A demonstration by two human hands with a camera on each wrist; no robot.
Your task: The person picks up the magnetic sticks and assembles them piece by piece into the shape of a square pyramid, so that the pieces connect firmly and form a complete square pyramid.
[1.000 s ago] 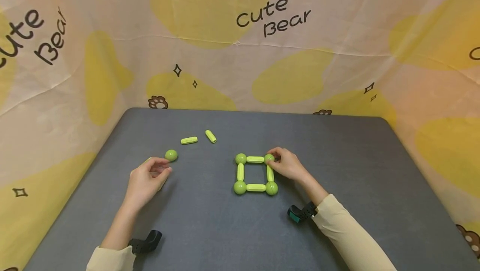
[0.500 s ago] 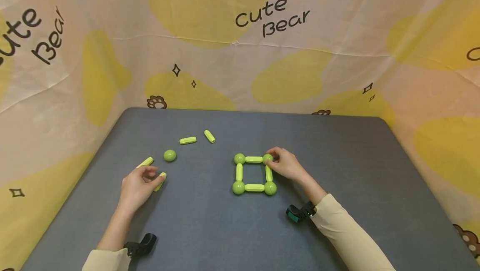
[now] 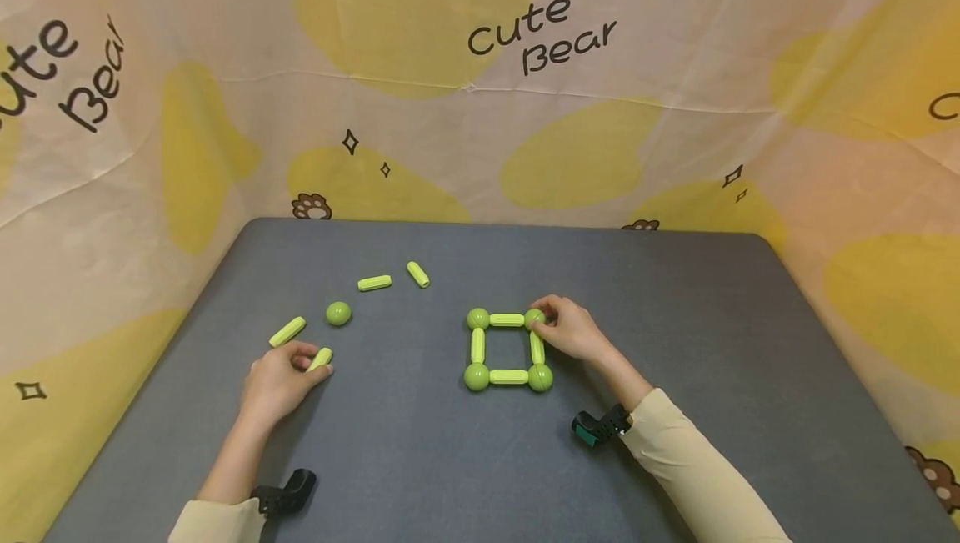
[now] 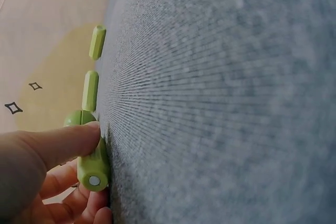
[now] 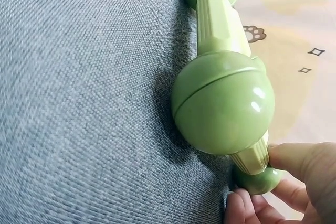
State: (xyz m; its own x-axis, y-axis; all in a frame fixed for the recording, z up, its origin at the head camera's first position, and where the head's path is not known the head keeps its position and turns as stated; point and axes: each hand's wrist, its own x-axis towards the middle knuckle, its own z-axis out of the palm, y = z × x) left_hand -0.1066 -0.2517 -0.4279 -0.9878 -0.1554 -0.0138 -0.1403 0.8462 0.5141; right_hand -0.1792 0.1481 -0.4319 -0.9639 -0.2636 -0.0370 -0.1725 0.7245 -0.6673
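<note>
A square of green balls joined by light green rods lies on the table. My right hand pinches the ball at its far right corner; in the right wrist view the thumb is beside that ball. To the left, my left hand holds a loose ribbed rod between thumb and fingers, low over the table. A silvery round end shows on this rod in the left wrist view. Just beyond the left hand lies another rod.
A single green ball rests ahead of the left hand. Farther back lie two more rods, one nearly sideways and one slanted. A printed cloth hangs behind the grey table and along its sides.
My left hand has drawn back from the ball toward the near left and now pinches a rod. My right hand stays on the square's corner ball.
</note>
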